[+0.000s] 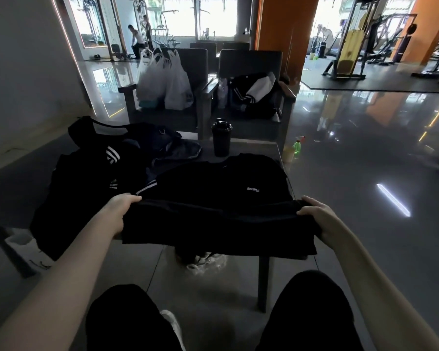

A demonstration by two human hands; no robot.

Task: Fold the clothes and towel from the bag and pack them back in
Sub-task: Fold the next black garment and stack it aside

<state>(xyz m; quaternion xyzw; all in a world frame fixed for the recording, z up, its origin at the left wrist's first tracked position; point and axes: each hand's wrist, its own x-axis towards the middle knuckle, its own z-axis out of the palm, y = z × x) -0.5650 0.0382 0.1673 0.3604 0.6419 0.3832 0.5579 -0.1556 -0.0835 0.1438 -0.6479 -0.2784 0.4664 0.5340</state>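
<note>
We are seeing a black shaker bottle standing on the counter, a green bottle sitting on the floor just beyond it, and white plastic bags resting on an armchair.

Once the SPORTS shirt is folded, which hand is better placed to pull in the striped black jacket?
Left. The left hand grips the shirt hem right beside the striped jacket, which lies on the table's left side. The right hand would probably have to cross over the shirt.

Glossy grey floor fills the frame's right, mirroring light. Two dark armchairs face me at upper centre, beside an orange pillar.
</note>
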